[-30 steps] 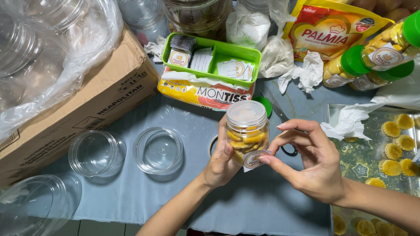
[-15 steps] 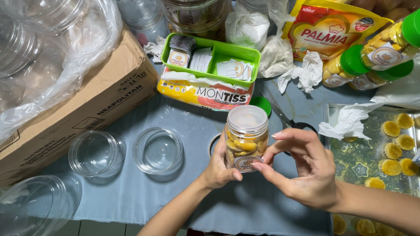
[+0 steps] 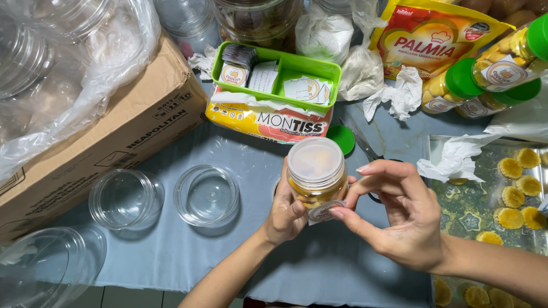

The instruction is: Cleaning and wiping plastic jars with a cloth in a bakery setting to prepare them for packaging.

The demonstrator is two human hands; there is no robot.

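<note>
My left hand [image 3: 287, 211] grips a small clear plastic jar [image 3: 315, 174] full of yellow cookies, held upright above the grey-blue table cover. A round sticker label [image 3: 323, 211] sits low on the jar's front. The thumb and forefinger of my right hand [image 3: 394, 214] pinch that label's edge against the jar, the other fingers spread. A green lid [image 3: 343, 139] lies on the table just behind the jar.
Two empty clear jars [image 3: 127, 198] [image 3: 206, 194] stand at left beside a cardboard box [image 3: 108, 137]. A green tray of sticker labels [image 3: 276, 74] rests on a tissue pack. A baking tray with yellow cookies [image 3: 485, 199] lies at right, green-lidded filled jars [image 3: 485, 80] behind it.
The jar has tilted a little toward the camera and stayed in my left hand. My right fingers have closed in on the label at the jar's lower front.
</note>
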